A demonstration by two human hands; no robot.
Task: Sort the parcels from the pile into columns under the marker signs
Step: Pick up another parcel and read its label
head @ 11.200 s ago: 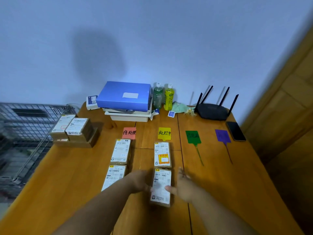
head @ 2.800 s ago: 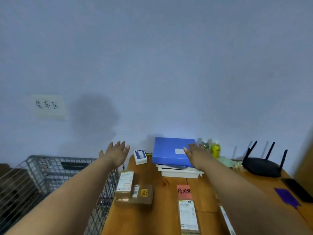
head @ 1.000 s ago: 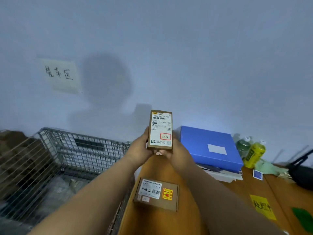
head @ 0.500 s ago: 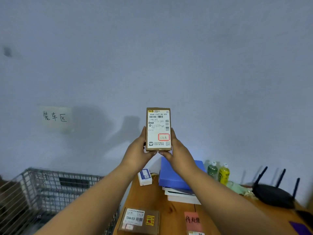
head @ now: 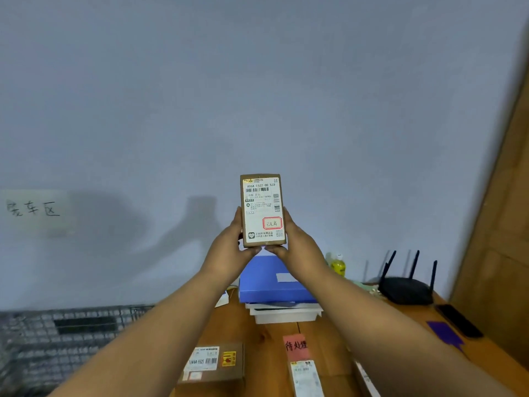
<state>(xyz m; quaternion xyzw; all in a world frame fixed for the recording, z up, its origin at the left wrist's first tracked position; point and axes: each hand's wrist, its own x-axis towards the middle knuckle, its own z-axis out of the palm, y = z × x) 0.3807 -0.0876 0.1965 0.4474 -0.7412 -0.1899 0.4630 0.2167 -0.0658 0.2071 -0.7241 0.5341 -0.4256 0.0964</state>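
Observation:
I hold a small brown parcel [head: 262,210] upright in front of the wall, its white label with a red-framed stamp facing me. My left hand [head: 232,245] grips its lower left edge and my right hand [head: 297,243] its lower right edge. Below on the wooden table [head: 257,339] lies one brown parcel [head: 213,363] from the pile, at the left. A red marker sign [head: 296,346] sits farther right with a parcel [head: 306,378] under it. A purple marker sign [head: 445,333] shows at the right; my right arm hides the other signs.
A blue box [head: 274,285] on a white stack stands at the table's back, with a yellow bottle [head: 338,265] and a black router [head: 405,289] to its right. A phone [head: 458,320] lies near the right edge. A wire cage [head: 57,342] is left of the table.
Both hands picked a parcel from the pile and raised it upright before the wall. Over the last half second the view shifted slightly; the parcel stays held up.

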